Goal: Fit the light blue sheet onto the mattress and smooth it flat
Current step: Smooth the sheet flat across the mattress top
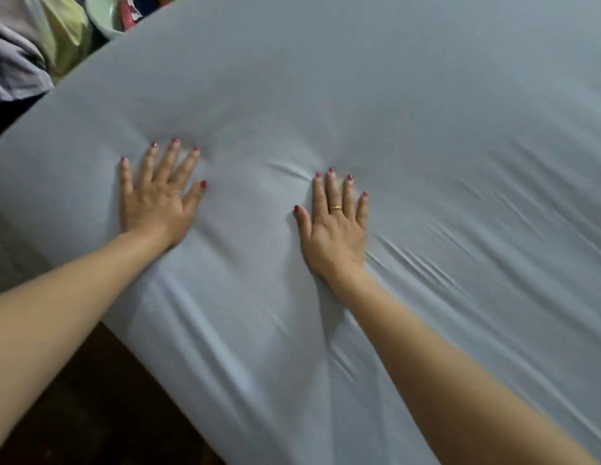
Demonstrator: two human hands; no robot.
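at the far left, beyond the bed's edge, a heap of clothes [27,52] and a pale green tub [102,15] are seen, well apart from the work. the light blue sheet [410,112] is already drawn over the mattress [20,209], whose wrapped side shows at the left edge. the left hand [154,196] is laid palm down on the sheet, its grip spread wide and nothing pinched. a short crease [289,171] is raised between the hands, just beside the right hand [334,226], which is also pressed flat, its fingers held close together and a gold ring [336,208] worn on one. to the right, slanted wrinkles [436,263] are left in the cloth. the smoothing step is judged to be in hand, the fitting apparently done here. next, an outward sweep of both palms is called for, the right one carried across those wrinkles.
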